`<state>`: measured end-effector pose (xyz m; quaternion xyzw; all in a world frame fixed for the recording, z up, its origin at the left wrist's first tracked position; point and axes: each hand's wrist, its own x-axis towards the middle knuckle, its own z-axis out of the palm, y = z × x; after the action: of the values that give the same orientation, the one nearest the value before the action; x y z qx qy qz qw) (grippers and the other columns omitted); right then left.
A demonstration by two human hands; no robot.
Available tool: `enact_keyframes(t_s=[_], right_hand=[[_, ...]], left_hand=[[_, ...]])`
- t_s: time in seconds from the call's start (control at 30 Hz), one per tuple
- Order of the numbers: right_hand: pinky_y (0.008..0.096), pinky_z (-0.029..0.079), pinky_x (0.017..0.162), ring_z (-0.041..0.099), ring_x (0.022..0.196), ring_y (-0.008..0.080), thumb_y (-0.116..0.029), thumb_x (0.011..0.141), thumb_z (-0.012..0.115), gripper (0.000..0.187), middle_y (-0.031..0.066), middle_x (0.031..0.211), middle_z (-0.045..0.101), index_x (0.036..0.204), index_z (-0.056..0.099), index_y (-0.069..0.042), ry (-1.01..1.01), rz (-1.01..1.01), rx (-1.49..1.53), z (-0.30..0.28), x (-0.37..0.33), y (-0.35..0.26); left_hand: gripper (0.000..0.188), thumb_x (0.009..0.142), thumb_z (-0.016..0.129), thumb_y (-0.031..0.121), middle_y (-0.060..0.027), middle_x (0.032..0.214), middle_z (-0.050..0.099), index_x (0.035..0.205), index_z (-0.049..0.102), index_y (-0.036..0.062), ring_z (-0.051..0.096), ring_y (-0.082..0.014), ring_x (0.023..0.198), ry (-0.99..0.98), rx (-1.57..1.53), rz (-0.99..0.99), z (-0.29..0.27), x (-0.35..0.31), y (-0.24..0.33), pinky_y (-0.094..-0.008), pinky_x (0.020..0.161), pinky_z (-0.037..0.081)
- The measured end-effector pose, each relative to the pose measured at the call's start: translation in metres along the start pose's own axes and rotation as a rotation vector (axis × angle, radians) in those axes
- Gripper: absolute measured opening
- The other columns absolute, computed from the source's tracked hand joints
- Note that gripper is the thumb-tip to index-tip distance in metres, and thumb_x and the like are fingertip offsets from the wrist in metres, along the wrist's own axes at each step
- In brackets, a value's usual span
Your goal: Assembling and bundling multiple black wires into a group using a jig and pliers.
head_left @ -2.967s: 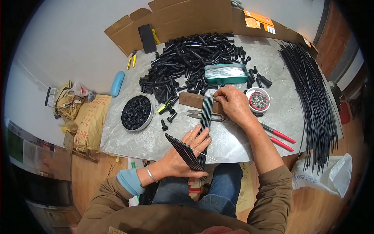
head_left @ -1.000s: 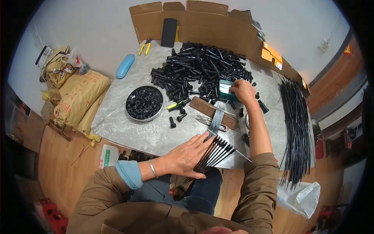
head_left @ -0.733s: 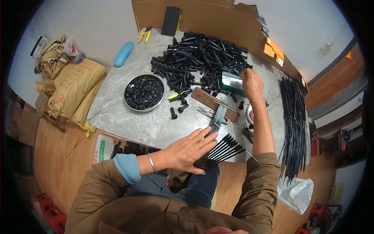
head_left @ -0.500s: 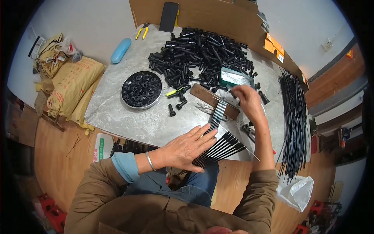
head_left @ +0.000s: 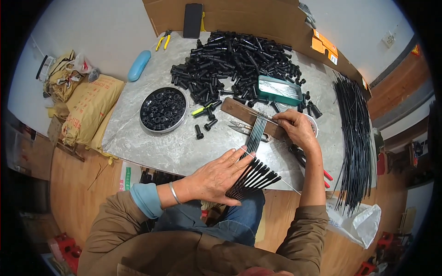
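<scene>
My left hand lies flat with fingers stretched over a row of thin dark rods that runs from the table edge toward a brown wooden block. Beyond its fingertips and thumb, black rods with thicker tips fan out over the lap. A thin pale rod crosses near the fingers. My right hand is closed in a pinch at the row's far end, on a thin wire lying crosswise over the rod ends. Scissors lie partly beneath the rods.
Behind is a heap of black plastic bolt-like parts. A round tin of black rings stands left, a teal box of thin wires beyond my right hand. Long black rods lie right, near red-handled pliers. Cardboard borders the back.
My right hand has come down from beside the teal box to the far ends of the rods, where it now pinches a thin wire. My left hand stays on the rods.
</scene>
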<state>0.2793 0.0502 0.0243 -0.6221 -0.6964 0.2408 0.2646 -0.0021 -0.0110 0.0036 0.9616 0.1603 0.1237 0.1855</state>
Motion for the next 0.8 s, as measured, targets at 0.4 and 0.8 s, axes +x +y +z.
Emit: enact_keyframes(t_s=[0.4,0.8], right_hand=[[0.03,0.046,0.077,0.06,0.082,0.0199,-0.005,0.084,0.062,0.017,0.0087,0.087,0.064,0.099,0.069,-0.001,0.037,-0.016,-0.02,0.0004,-0.0021,0.0],[0.0341,0.048,0.084,0.064,0.09,0.0262,-0.009,0.082,0.06,0.021,0.0119,0.096,0.068,0.099,0.071,-0.006,-0.005,0.023,-0.041,-0.0024,0.0026,-0.0025]], left_hand=[[0.095,0.066,0.076,0.053,-0.0244,0.144,0.034,0.134,0.04,-0.0031,0.032,-0.0419,0.135,0.092,0.023,0.009,0.0012,0.0017,0.0011,-0.0481,0.11,0.03],[0.091,0.073,0.071,0.054,-0.0257,0.149,0.022,0.137,0.036,-0.0017,0.019,-0.0473,0.138,0.006,-0.018,0.002,0.0016,0.0021,0.0002,-0.0516,0.112,0.025]])
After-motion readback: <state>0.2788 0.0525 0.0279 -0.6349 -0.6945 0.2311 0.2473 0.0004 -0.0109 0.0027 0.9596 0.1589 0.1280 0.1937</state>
